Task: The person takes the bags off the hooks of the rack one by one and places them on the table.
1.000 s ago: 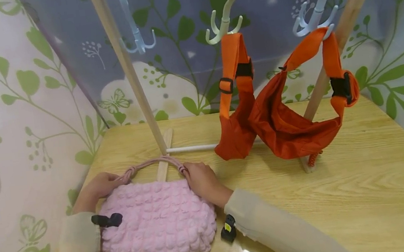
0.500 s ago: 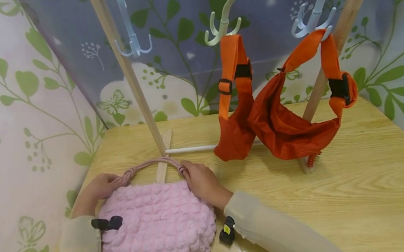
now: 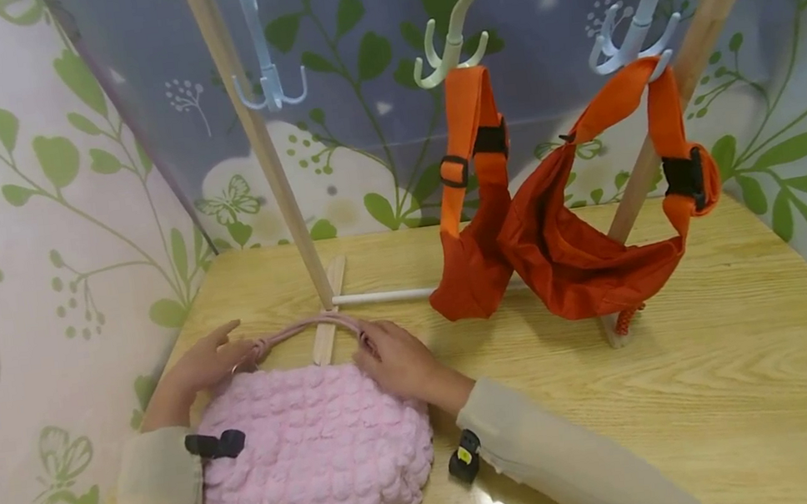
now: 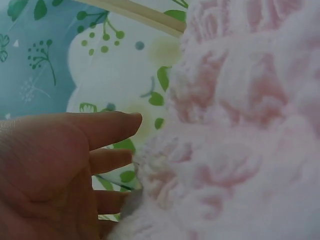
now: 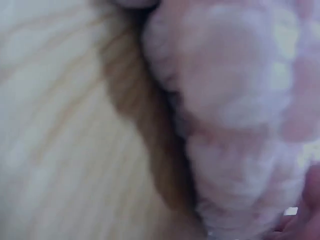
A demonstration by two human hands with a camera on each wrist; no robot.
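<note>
A puffy pink handbag (image 3: pixel 315 456) with a thin cord handle (image 3: pixel 299 325) lies on the wooden table, at the lower left of the head view. My left hand (image 3: pixel 209 364) is at the handle's left end, its fingers extended. In the left wrist view, that left hand (image 4: pixel 55 170) has its fingers loosely straight beside the bag's bubbly fabric (image 4: pixel 220 130). At the bag's upper right corner, my right hand (image 3: pixel 402 361) pinches the handle's right end between thumb and fingers. Blurred pink fabric (image 5: pixel 235 120) fills much of the right wrist view, and only a little of that hand shows.
A wooden rack (image 3: pixel 272 167) with a white top rail stands behind. From it hang a blue hook (image 3: pixel 272 87), a green hook (image 3: pixel 450 53) and another blue hook (image 3: pixel 630 39). Two orange waist bags (image 3: pixel 585 255) hang at the right. A patterned wall (image 3: pixel 18 249) borders the left side.
My left hand has loosened from the handle's left end and its fingers have straightened. My right hand has shifted slightly on the handle. The handbag has stayed in place.
</note>
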